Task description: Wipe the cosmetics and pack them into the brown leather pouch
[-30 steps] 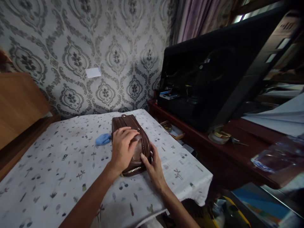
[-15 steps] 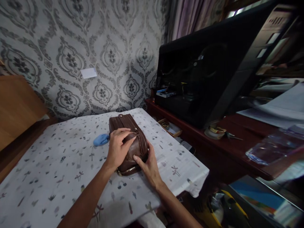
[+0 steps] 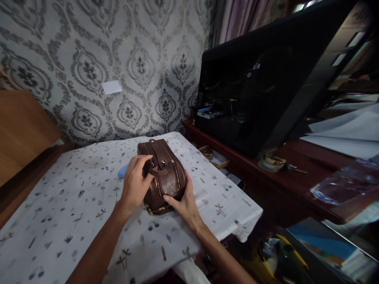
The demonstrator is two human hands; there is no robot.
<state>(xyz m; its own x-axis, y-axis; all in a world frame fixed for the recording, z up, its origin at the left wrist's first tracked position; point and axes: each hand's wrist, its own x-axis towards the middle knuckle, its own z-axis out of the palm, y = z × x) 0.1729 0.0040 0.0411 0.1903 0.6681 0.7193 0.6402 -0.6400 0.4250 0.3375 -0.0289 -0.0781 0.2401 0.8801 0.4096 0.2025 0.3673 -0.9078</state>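
Observation:
A brown leather zip bag (image 3: 170, 183) lies on the cloth-covered table, with gold zips along its top and front and a snapped strap handle. My right hand (image 3: 187, 206) grips its near right corner, thumb on the front face and fingers round the side. Over the bag's left edge, my left hand (image 3: 135, 183) is at the left zip, its thumb and index finger apart; whether it touches a zip pull is hidden. Beside it, partly behind my left hand, is a blue cloth-like bundle (image 3: 122, 171).
The white patterned tablecloth (image 3: 89, 232) drapes over the table's edge. A large black television (image 3: 251, 90) stands on a red-brown desk (image 3: 291, 154) to the right, with tape rolls (image 3: 271, 162), keys (image 3: 296, 169) and papers (image 3: 349, 126). A brown wooden panel (image 3: 23, 130) rises on the left.
My left hand has moved left from the bag's middle to its left zip, its thumb and finger spreading. The strap handle shows more clearly. My right hand keeps its hold.

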